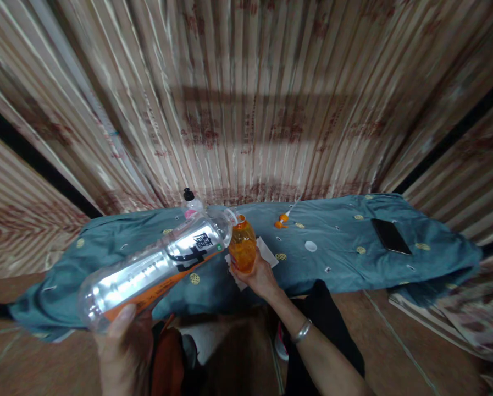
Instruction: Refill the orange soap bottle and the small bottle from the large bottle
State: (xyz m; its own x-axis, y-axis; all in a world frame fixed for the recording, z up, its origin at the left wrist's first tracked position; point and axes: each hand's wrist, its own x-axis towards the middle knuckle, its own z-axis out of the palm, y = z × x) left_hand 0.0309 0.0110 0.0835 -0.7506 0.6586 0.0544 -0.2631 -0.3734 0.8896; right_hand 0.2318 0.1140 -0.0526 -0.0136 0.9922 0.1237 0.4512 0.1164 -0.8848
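Observation:
My left hand (126, 335) grips the lower end of a large clear plastic bottle (155, 269) with a silver and orange label. The bottle is tilted, its uncapped neck close to the mouth of an orange see-through bottle (243, 247). Around that smaller bottle my right hand (258, 275) is closed, keeping it nearly upright over a white tissue (267, 252). Whether liquid is flowing between the two mouths, I cannot tell. An orange pump top (282, 220) with a pale tube lies on the cloth to the right.
A teal patterned cloth (337, 264) covers the long surface. Behind the large bottle stands a clear bottle with a black cap (189, 195). A white round cap (311, 246) and a dark phone (390, 236) lie to the right. Striped curtains (246, 110) hang at the back.

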